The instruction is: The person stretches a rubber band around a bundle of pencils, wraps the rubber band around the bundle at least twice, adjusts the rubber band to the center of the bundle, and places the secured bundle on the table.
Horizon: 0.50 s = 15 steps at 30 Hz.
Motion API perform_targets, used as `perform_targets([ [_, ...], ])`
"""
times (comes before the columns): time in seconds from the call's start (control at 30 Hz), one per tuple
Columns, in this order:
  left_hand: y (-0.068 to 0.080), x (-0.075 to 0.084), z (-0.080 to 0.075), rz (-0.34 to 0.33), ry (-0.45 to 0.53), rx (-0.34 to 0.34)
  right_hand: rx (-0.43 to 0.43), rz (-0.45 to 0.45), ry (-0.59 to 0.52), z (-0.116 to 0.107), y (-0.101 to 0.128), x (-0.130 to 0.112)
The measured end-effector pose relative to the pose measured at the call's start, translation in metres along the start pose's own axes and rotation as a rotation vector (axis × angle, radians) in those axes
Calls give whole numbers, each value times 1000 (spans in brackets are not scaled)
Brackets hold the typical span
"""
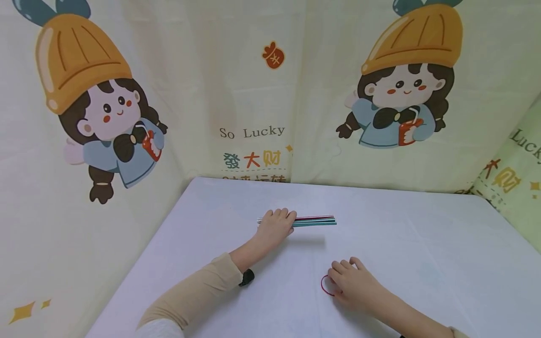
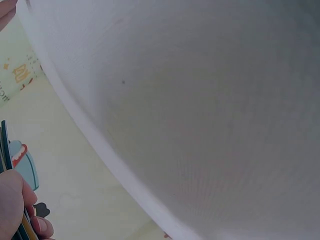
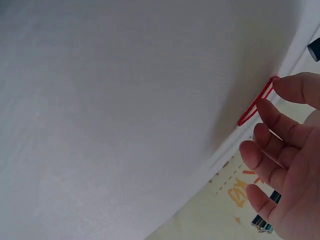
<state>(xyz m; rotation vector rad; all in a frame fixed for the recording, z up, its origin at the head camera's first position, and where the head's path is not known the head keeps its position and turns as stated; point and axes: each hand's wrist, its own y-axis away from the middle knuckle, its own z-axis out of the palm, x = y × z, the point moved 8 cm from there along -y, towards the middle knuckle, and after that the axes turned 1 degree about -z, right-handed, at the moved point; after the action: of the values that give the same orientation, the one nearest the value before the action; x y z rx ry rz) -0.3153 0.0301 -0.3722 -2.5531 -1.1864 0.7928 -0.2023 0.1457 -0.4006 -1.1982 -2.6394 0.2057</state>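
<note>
In the head view my left hand (image 1: 275, 226) grips a bundle of thin sticks (image 1: 314, 220), teal, red and whitish, lying sideways with a shadow on the table below. Its fingers wrap over the bundle, and the longer part sticks out to the right. The left wrist view catches only part of that hand and the sticks (image 2: 5, 145) at its left edge. Lower right, my right hand (image 1: 355, 284) pinches a thin red rubber band (image 1: 322, 285) close over the table. In the right wrist view the band (image 3: 246, 116) hangs as a narrow loop at the thumb and index fingertips.
Both hands work over a white-covered table (image 1: 422, 244). Its far edge meets a printed cloth backdrop (image 1: 253, 94) with cartoon figures, which also rises along the left and right. A small black device (image 1: 247, 277) is at my left wrist.
</note>
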Motion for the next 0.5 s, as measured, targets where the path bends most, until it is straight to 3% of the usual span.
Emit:
perform_targets([
  [0.23, 1, 1, -4, 9, -5, 39, 76, -81, -13, -2, 2, -14],
  [0.5, 0, 3, -4, 12, 12, 30, 177, -153, 79, -5, 2, -23],
])
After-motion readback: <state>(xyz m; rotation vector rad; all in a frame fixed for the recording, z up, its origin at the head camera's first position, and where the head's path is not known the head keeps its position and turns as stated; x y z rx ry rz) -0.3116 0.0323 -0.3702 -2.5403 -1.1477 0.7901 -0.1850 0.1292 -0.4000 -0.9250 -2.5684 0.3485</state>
